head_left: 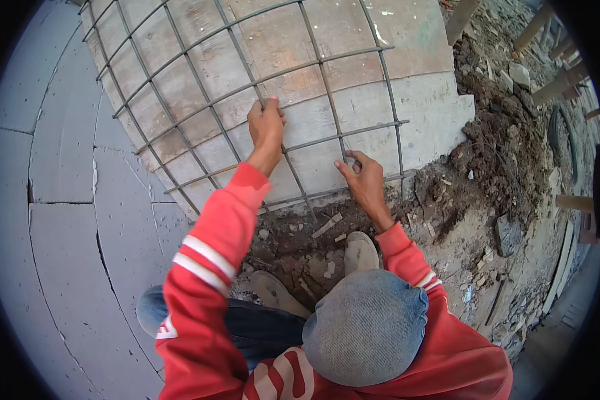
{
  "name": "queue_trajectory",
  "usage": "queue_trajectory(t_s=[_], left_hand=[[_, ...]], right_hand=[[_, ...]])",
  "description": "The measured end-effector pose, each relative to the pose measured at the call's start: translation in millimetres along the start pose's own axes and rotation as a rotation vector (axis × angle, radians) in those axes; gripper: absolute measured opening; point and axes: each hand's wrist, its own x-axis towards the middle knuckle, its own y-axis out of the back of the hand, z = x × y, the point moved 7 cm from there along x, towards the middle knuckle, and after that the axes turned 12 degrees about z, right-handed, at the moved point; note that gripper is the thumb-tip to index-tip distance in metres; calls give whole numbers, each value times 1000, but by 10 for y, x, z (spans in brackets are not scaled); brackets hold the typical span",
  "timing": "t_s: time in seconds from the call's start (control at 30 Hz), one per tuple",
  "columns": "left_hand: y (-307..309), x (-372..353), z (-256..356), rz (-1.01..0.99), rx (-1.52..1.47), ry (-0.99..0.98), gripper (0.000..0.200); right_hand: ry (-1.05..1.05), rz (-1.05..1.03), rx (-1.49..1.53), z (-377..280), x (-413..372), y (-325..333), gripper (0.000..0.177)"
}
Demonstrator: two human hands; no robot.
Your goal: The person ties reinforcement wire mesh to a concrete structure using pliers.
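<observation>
A mesh of thin steel rebar (211, 105) lies over wooden boards in front of me, its rods crossing in squares. My left hand (267, 130) is closed at one long rod, just below a crossing, with the fingers curled over it. Lower and to the right, my right hand (365, 185) has thumb and forefinger around another long rod near its lower end. The palm side of both hands is partly hidden. I see no tool in either hand.
Wooden boards (420, 97) lie beneath the mesh. Grey panels (63, 160) with gaps cover the left side. Broken soil and rubble (497, 147) slope along the right, with wooden posts (563, 83) at the far right. My shoes (361, 253) stand on loose dirt below the mesh edge.
</observation>
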Motion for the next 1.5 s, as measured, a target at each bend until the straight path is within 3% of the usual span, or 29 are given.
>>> queue_trajectory(t_s=[0.03, 0.1, 0.17, 0.27, 0.43, 0.57, 0.63, 0.7, 0.73, 0.77, 0.8, 0.83, 0.9, 0.97, 1.03, 1.1, 1.23, 1.37, 1.4, 1.47, 1.5], left_hand=[[-62, -16, -65, -2, 10, 3, 39], [-47, 28, -153, 120, -339, 29, 42], [-78, 28, -212, 199, -358, 17, 44], [-56, 9, -195, 236, -371, 58, 47], [-42, 59, -211, 180, -385, 24, 44], [-27, -2, -159, 122, -392, 90, 42], [-19, -30, -91, 51, -429, 147, 41], [54, -58, -124, 145, -453, 267, 31], [86, -89, -109, 145, -451, 261, 31], [263, -124, -38, 297, -324, 123, 29], [441, -205, 36, 454, -194, -14, 31], [468, -321, 91, 464, -193, -22, 31], [191, -666, 304, 61, -122, -198, 34], [-192, -1048, 374, -382, -183, -15, 32], [-334, -1168, 297, -428, -301, 40, 31], [-357, -1203, 229, -445, -448, 100, 30], [-162, -1034, 107, -382, -448, 81, 27], [-69, -914, 30, -383, -542, 110, 23], [-170, -923, 70, -425, -589, 126, 23], [-287, -868, 161, -355, -906, 386, 18], [-352, -876, 264, -378, -943, 396, 18]], right_hand=[[43, 64, 44, -10, 10, -11, 28], [94, 122, 100, 51, 22, -75, 27], [223, 288, 211, 96, 20, -112, 25], [167, 284, 261, 175, 13, -182, 23], [-63, 69, 102, 134, 69, -126, 25], [-31, 59, 49, 72, -36, -81, 27], [212, 337, 369, -2, -186, 59, 30], [255, 352, 356, -96, -371, 167, 32], [52, 262, 510, -71, -447, 166, 30], [-151, 169, 662, -31, -496, 91, 27], [-201, 141, 813, -19, -513, 10, 23], [-199, 132, 822, -89, -458, 18, 23], [-367, 25, 927, -221, -347, -15, 23], [-385, -50, 981, -380, -186, 9, 24], [-392, -104, 1020, -467, -18, 48, 26], [-364, -368, 943, -583, 36, -36, 27], [-420, -422, 881, -636, 30, -50, 26], [-346, -373, 771, -771, 43, 62, 22], [-210, -339, 595, -900, 121, 196, 23], [2, -286, 346, -1149, 317, 396, 25], [140, -248, 263, -1329, 410, 545, 23]])
